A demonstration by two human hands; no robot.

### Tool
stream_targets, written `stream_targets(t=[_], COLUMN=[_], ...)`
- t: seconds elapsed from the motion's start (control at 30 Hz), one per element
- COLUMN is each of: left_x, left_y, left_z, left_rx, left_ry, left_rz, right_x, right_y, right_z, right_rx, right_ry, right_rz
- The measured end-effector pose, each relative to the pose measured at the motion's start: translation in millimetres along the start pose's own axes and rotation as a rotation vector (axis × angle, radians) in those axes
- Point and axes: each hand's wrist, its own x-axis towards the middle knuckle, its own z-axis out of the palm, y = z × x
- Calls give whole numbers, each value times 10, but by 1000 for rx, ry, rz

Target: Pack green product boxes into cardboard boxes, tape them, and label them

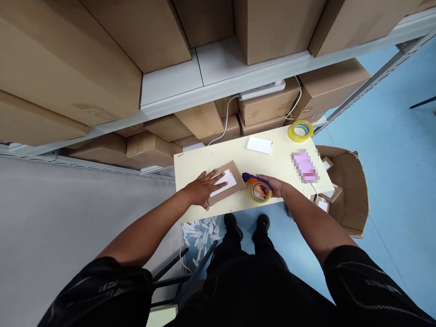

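A flat brown cardboard parcel point(235, 175) with a white label point(227, 180) lies on the pale yellow table point(190, 165). My left hand point(204, 188) rests on it with the fingers spread, partly covering the label. On the parcel's right side, my right hand point(275, 185) grips a blue and orange tape dispenser point(254, 178) loaded with a roll of clear yellowish tape point(260, 193). The dispenser's front end is at the parcel's right edge; whether it touches the cardboard I cannot tell.
Toward the back of the table lie a white stack of labels point(259, 145), a yellow tape roll point(300, 131) and a blurred pink item point(304, 167). An open carton point(352, 195) holding small parcels stands at the right. Shelves with brown boxes point(270, 106) rise behind; paper scraps point(202, 236) litter the floor.
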Motion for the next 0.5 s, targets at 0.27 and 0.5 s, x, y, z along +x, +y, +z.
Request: stream_targets(t=[0.27,0.5], left_x=[28,-3], left_y=[-11,44], left_z=[135,1], left_rx=[-49,-58], left_ry=[133,26], left_rz=[49,-38], right_x=[18,-400], right_y=[6,440], right_z=[-108,-243], right_rx=[-47,-17], right_ry=[-25,69], right_rz=[47,-43])
